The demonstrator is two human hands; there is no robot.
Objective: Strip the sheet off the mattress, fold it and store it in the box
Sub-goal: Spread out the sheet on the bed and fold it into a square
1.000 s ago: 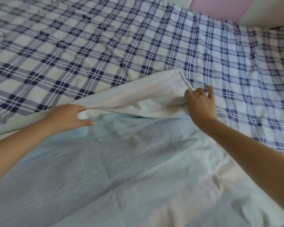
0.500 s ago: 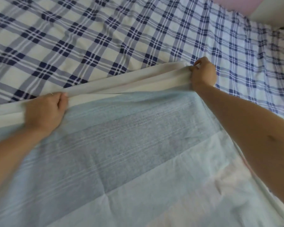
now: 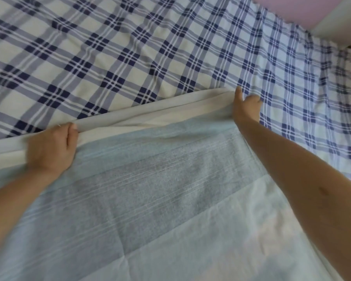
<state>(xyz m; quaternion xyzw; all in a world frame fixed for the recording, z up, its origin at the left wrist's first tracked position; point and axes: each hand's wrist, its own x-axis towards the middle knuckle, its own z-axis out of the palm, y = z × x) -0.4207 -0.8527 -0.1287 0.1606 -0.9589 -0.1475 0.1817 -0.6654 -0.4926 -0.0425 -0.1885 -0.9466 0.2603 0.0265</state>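
A pale blue striped sheet point(image 3: 150, 189) with a white edge band lies folded over on a blue-and-white checked cover point(image 3: 130, 57) that spreads across the mattress. My left hand point(image 3: 53, 147) grips the white folded edge at the left, fingers curled over it. My right hand point(image 3: 246, 106) holds the same edge at its far right corner, thumb raised, fingers tucked around the fabric. The white edge runs in a straight band between both hands. No box is in view.
A pink panel point(image 3: 288, 9) and a pale wall point(image 3: 340, 23) stand beyond the bed's far right corner. The checked cover fills the far and right side of the view.
The folded top edge, loose and sagging a second ago, now lies flat and taut between my hands. My left hand slid left along it; my right hand carried the corner farther away.
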